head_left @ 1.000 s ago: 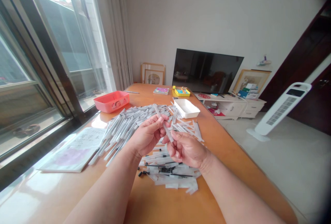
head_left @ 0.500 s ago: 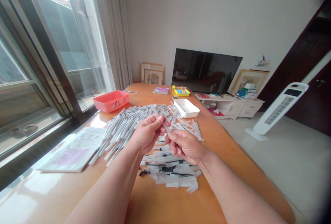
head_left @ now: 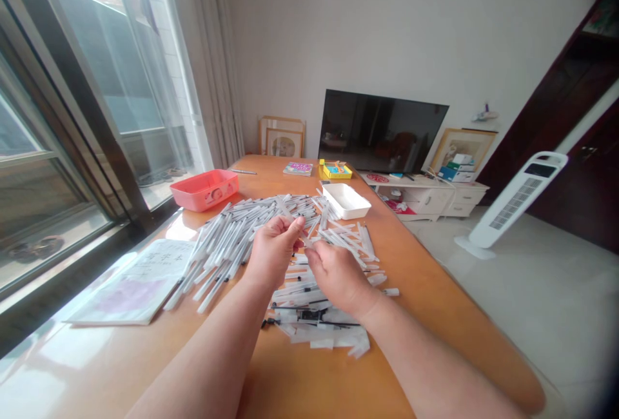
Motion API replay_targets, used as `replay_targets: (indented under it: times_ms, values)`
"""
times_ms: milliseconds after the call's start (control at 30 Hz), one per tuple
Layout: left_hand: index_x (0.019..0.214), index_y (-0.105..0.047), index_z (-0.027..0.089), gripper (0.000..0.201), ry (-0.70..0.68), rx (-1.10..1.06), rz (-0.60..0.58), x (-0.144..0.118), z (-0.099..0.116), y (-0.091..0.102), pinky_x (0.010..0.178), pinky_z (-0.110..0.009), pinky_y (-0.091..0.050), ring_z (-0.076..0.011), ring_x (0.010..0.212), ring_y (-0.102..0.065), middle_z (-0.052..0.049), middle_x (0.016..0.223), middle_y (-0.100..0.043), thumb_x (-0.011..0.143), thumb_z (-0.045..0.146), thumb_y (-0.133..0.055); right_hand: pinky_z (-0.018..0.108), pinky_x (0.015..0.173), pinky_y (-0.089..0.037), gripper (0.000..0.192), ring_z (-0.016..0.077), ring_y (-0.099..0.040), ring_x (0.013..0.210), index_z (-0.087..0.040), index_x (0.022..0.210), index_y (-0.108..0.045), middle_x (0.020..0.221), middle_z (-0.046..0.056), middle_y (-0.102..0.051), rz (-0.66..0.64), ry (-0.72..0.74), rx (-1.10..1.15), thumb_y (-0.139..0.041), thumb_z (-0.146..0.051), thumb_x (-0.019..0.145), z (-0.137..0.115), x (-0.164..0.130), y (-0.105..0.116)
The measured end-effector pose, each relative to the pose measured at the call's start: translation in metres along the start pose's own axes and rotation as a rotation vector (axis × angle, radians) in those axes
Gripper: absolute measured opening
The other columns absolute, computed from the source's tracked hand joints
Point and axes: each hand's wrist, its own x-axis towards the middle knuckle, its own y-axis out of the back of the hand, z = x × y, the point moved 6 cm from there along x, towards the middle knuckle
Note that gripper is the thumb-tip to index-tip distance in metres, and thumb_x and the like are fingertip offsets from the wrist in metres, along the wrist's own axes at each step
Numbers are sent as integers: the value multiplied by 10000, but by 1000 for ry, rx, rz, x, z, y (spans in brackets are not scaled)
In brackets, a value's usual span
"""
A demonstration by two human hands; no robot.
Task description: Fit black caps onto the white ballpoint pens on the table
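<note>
Above the table, my left hand [head_left: 275,246] pinches a slim whitish pen [head_left: 283,207] between thumb and fingers, its far end pointing up and left. My right hand [head_left: 338,272] is closed at the pen's near end, its fingertips mostly hidden behind the hand. Beyond and left of my hands lies a wide heap of translucent pens [head_left: 225,238], several with dark ends. Below my right hand are loose clear plastic sleeves [head_left: 333,335] mixed with thin black sticks and small black caps [head_left: 271,322].
A red plastic basket [head_left: 206,192] stands at the back left and a white tray [head_left: 355,205] at the back right. A notebook [head_left: 130,293] lies at left. Farther back are a yellow box [head_left: 337,173] and a booklet [head_left: 298,168]. The table's right edge [head_left: 464,296] drops to the floor.
My right hand has turned so its back faces up more, and its fingers have closed in toward my left hand along the pen. The view has shifted slightly.
</note>
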Motion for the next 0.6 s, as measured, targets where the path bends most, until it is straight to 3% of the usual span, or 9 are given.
replay_targets:
  times_ms: [100, 167, 300, 467, 600]
  values:
    - [821, -655, 159, 333, 43, -113, -118, 0, 3, -3, 554, -217, -380, -77, 555, -473, -1, 681, -612, 841, 478, -748, 269, 561, -362, 401, 139, -497, 574, -199, 837, -578, 647, 8, -585, -214, -117, 494, -468, -547, 1004, 9, -3, -12]
    - [966, -688, 169, 298, 87, -218, -193, -1, 6, -6, 563, -201, -384, -67, 577, -470, -10, 763, -635, 860, 441, -742, 240, 482, -294, 432, 105, -416, 491, -192, 883, -589, 618, -12, -576, -350, -236, 789, -506, -607, 970, 13, -7, -18]
    - [1136, -702, 174, 335, 173, -362, -325, -6, 14, -12, 581, -195, -422, -67, 621, -496, -46, 884, -658, 868, 372, -742, 229, 452, -226, 380, 85, -328, 441, -194, 865, -591, 554, -32, -529, -470, -352, 1162, -574, -567, 936, 7, -12, -19]
    - [1121, -701, 167, 310, 228, -434, -391, -10, 17, -15, 586, -209, -466, -77, 614, -535, -71, 928, -689, 872, 348, -736, 239, 439, -226, 338, 89, -249, 417, -205, 810, -586, 480, -59, -425, -617, -393, 1341, -569, -523, 924, -2, -16, -20]
    - [976, -688, 147, 220, 181, -402, -353, -5, 13, -11, 558, -178, -449, -57, 579, -527, -52, 872, -687, 883, 342, -731, 236, 450, -189, 347, 80, -235, 437, -200, 820, -595, 501, -63, -420, -558, -371, 1285, -600, -529, 930, 2, -12, -19]
